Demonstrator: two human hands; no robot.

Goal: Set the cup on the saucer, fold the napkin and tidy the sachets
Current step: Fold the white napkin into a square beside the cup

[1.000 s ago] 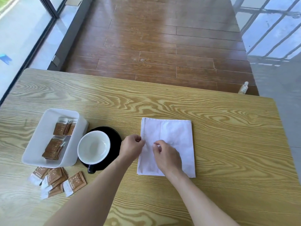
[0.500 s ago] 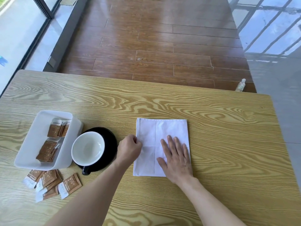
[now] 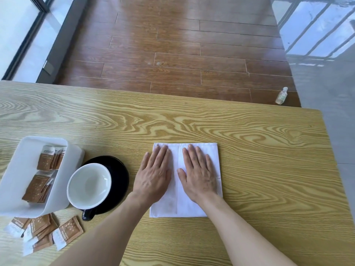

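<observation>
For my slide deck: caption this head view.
Both hands, left and right, press the napkin flat beside cup and saucer.

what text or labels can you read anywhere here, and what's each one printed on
Nothing here can be quoted.
Sachets in the white tray: pale print on the white strip, too blurred to read.
Loose sachets on the table: print on the white ends, too small and blurred.
Small bottle on the floor: a label shows, unreadable.
Napkin, cup and saucer: no text visible.
</observation>
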